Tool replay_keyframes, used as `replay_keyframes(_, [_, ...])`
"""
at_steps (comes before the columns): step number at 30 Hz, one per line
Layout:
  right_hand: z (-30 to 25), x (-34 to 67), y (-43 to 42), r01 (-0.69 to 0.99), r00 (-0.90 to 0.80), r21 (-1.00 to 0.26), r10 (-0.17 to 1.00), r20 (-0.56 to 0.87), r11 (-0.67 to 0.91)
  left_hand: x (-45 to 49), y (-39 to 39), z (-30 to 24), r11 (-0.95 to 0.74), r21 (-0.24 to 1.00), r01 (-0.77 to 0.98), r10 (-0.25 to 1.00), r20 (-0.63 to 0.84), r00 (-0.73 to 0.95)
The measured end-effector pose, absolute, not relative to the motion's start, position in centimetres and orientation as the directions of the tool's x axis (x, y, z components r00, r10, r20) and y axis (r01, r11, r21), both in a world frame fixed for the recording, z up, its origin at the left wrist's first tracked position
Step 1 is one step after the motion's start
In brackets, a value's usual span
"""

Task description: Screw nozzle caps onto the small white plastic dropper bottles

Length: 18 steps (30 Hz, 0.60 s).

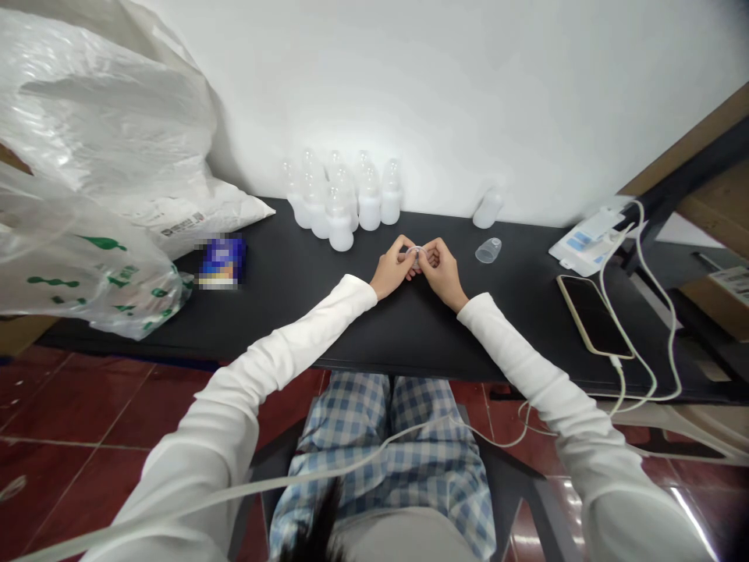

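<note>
Over the middle of the black table, my left hand (393,268) and my right hand (441,273) meet with bent fingers. Between them they pinch a small, pale, ring-shaped bottle part (417,251), mostly covered by the thumbs and fingers. Right of my right hand, a clear dome-shaped bottle cap (488,250) lies on its side. Behind that cap is a white bottle (488,209) without a clear cap, near the wall. Several white baby bottles (340,222) with clear caps stand grouped behind and left of my left hand.
Large white plastic bags (105,125) bulge over the table's left end, beside a blue packet (222,261). To the right lie a phone (595,316) with a white charging cable (621,386) and a white-and-blue package (588,240). A cable crosses above my lap.
</note>
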State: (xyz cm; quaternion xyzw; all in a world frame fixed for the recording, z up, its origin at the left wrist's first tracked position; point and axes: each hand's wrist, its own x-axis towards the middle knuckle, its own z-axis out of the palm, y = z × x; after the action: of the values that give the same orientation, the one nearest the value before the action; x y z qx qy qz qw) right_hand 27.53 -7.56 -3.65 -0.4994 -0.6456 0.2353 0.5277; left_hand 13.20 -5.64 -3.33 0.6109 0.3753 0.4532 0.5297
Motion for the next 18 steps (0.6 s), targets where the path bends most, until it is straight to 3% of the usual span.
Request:
replay_keyframes(9, [-4.56,28.1,-6.69,0.236,0.021,-0.896,0.919,0.393,0.377,13.33,-5.27,-3.74,-0.097,0.987,-0.127,0.944,0.132,0.303])
replay_keyframes(18, [-3.96,27.92,-6.91,0.32,-0.006,-0.848,0.896,0.444,0.422,13.02,-5.31,-3.8,-0.14,0.988,-0.062,0.95,0.152,0.274])
